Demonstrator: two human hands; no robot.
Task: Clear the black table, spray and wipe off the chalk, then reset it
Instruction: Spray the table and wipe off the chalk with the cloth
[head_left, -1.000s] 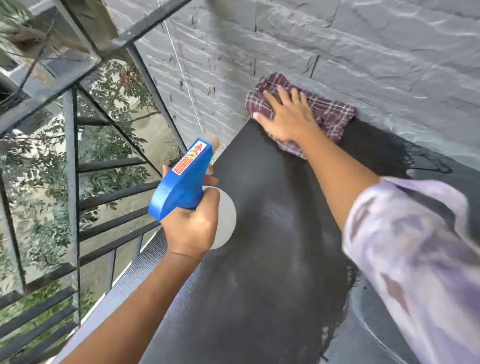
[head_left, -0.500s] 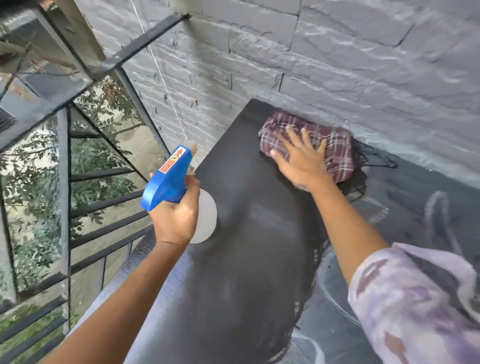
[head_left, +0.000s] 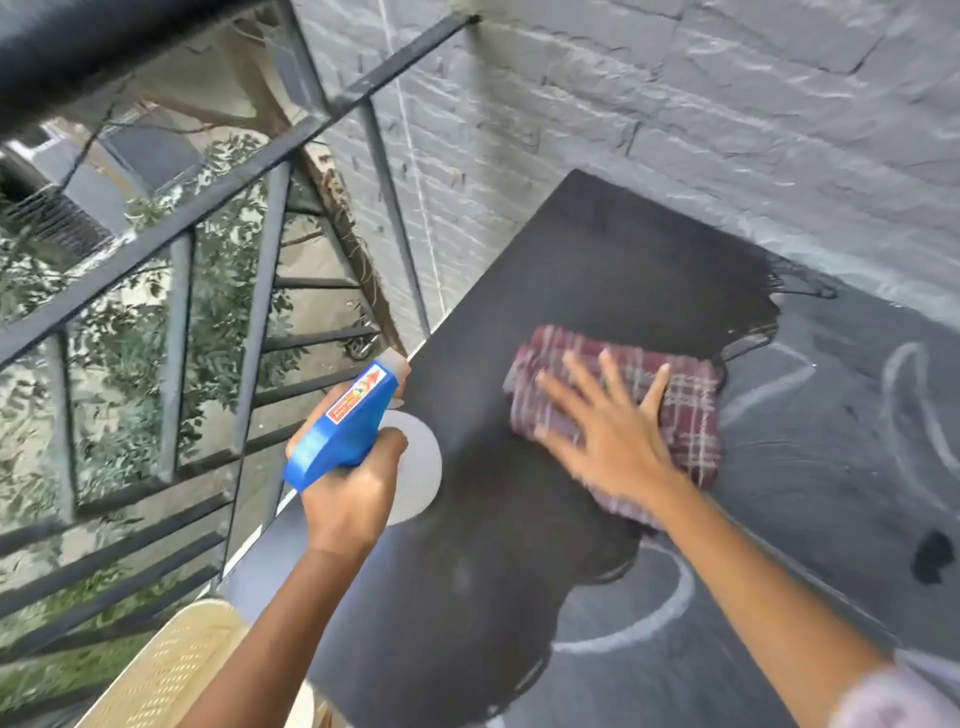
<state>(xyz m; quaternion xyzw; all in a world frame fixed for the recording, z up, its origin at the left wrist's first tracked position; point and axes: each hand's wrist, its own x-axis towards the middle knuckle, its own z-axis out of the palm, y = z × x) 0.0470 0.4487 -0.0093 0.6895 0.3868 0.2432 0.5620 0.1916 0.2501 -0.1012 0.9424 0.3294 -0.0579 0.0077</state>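
My right hand (head_left: 608, 441) presses flat, fingers spread, on the cloth (head_left: 685, 410) mid-table (head_left: 597, 270), the chalk (head_left: 649, 623) just right of it toward the near edge; my left hand (head_left: 348, 499) grips the bottle (head_left: 348, 431) at the left edge.

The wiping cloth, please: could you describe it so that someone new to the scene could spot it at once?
Find the black table against the grey brick wall. Near its middle, pressed flat under the right hand, lies the cloth. It alone is maroon plaid fabric.
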